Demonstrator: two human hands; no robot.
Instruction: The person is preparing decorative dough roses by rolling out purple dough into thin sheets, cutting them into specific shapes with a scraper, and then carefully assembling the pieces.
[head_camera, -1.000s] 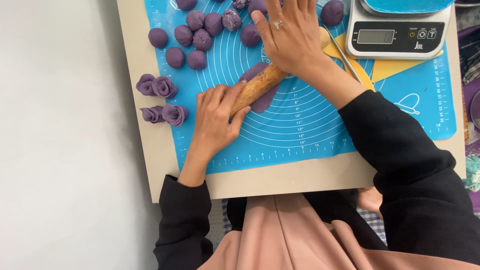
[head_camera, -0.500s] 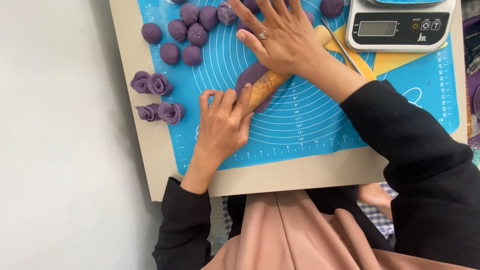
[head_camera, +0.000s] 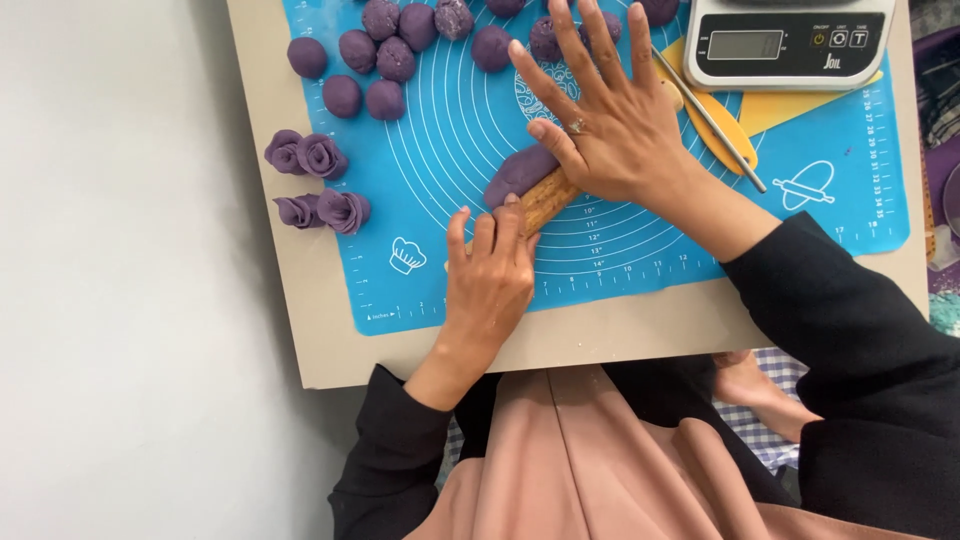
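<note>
A wooden rolling pin (head_camera: 545, 199) lies slanted across a flattened piece of purple dough (head_camera: 515, 174) on the blue baking mat (head_camera: 640, 250). My left hand (head_camera: 488, 282) presses flat on the pin's near end, fingers together. My right hand (head_camera: 610, 120), with a ring on one finger, lies palm down over the pin's far end, fingers spread. Several purple dough balls (head_camera: 372, 62) sit at the mat's top left. Several finished purple dough roses (head_camera: 318, 182) rest along the mat's left edge.
The mat lies on a beige board (head_camera: 620, 335) over a white surface. A digital kitchen scale (head_camera: 785, 42) stands at the top right, with a yellow scraper (head_camera: 770, 110) and a thin metal rod (head_camera: 712, 122) beside it.
Both hands have pushed the rolling pin away from me over the dough, and the purple piece now shows on the pin's left side. The camera view has shifted slightly.
</note>
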